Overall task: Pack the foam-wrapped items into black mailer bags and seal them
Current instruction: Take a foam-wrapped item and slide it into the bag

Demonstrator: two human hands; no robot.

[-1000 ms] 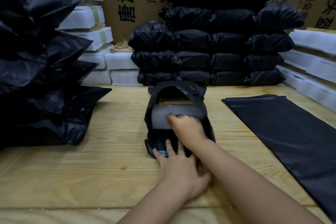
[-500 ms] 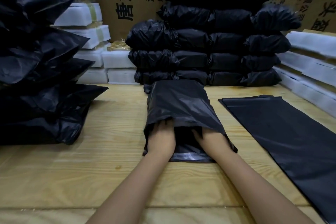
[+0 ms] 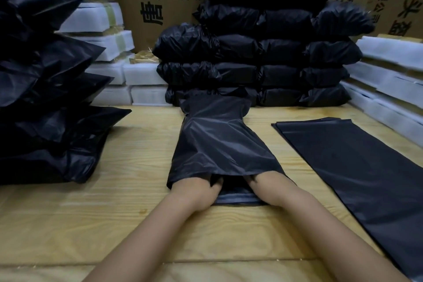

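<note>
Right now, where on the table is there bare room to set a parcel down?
Bare wood between the mailer bag and the left heap, and along the near left edge. Crowded: the back stack and the flat bags at right.

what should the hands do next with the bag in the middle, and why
Probably draw both hands out and fold the mouth shut. The left hand and right hand reach wrist-deep into the open mouth of the mailer bag, which bulges along its length as if filled, though the item is hidden. Its grey lower lip lies flat on the table, unsealed.
</note>
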